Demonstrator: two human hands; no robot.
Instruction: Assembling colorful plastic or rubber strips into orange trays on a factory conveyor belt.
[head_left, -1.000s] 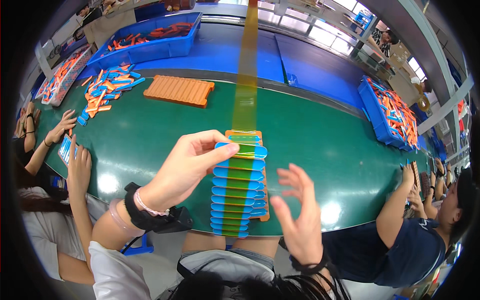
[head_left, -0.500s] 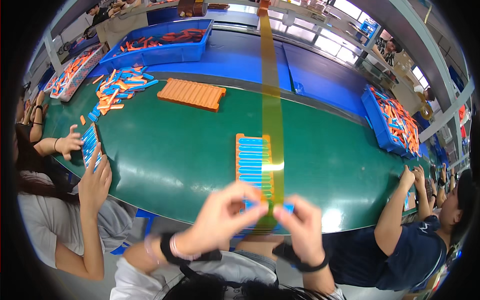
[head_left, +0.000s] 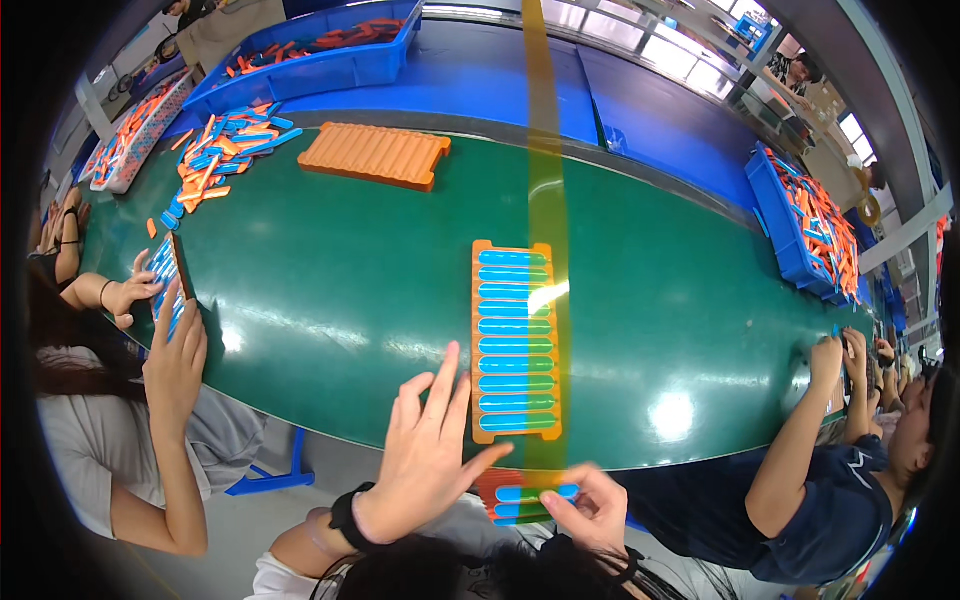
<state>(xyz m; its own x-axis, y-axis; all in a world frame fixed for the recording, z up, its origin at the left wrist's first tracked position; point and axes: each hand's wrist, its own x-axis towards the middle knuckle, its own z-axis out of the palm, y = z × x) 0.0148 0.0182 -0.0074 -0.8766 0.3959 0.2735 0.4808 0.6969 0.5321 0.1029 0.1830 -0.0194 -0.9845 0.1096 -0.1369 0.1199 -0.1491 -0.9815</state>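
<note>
In front of me an orange grooved tray (head_left: 476,335) lies on the table, its grooves filled with blue strips (head_left: 506,345). My left hand (head_left: 425,455) is open beside the tray's lower left corner, fingers spread and nothing in them. Closer to me, at the table's edge, is a second orange ribbed tray (head_left: 490,482), partly hidden, with a few blue strips across it. Thumb and finger of my right hand (head_left: 597,510) pinch the right end of the upper blue strip (head_left: 515,493) there.
A translucent yellow band (head_left: 545,120) crosses the view from top to bottom. On the green table (head_left: 330,270) lie a bare orange tray (head_left: 375,155) and a pile of strips (head_left: 225,150). Blue bins (head_left: 300,90) (head_left: 780,225) hold more strips. Co-workers sit on both sides.
My hands, together over the tray's near end before, have parted. The left has opened and moved left; the right has come down to the nearer tray. The filled tray now shows whole.
</note>
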